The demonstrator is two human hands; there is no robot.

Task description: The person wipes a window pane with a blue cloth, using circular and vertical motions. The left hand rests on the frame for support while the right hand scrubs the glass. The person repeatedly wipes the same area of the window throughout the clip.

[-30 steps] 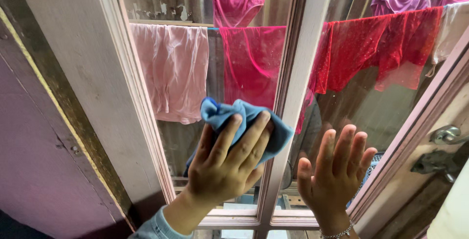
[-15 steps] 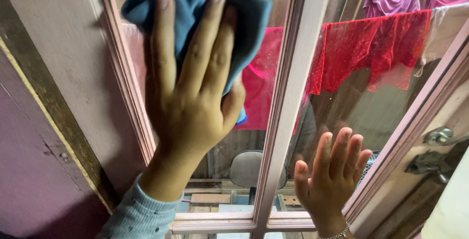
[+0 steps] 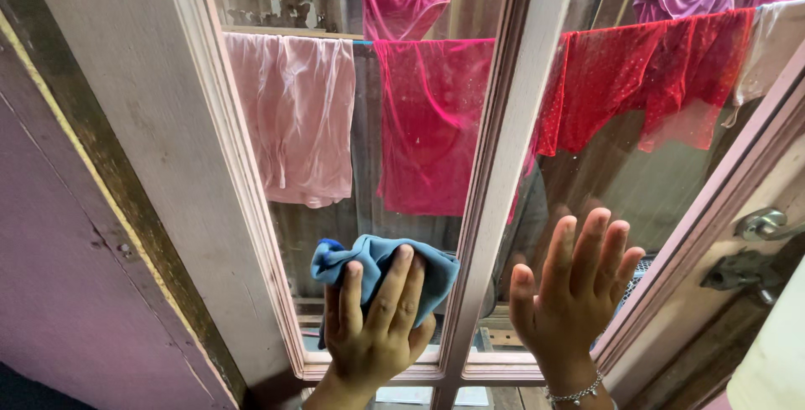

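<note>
My left hand (image 3: 375, 326) presses a blue cloth (image 3: 377, 263) flat against the left glass pane (image 3: 335, 125), low down near the bottom rail. My right hand (image 3: 570, 293) lies open with fingers spread against the right glass pane (image 3: 637, 184), also low, a bracelet on its wrist. A pale pink centre bar (image 3: 503, 150) of the window frame separates the two hands.
Pink, magenta, red and purple clothes (image 3: 432, 116) hang on a line outside the glass. The pale window frame (image 3: 151, 142) and a purple wall (image 3: 59, 293) stand at the left. A metal handle (image 3: 763, 225) sits on the door at the right.
My left hand swept the blue cloth up to the top of the left pane and back down to its bottom. My right hand stayed pressed on the right pane.
</note>
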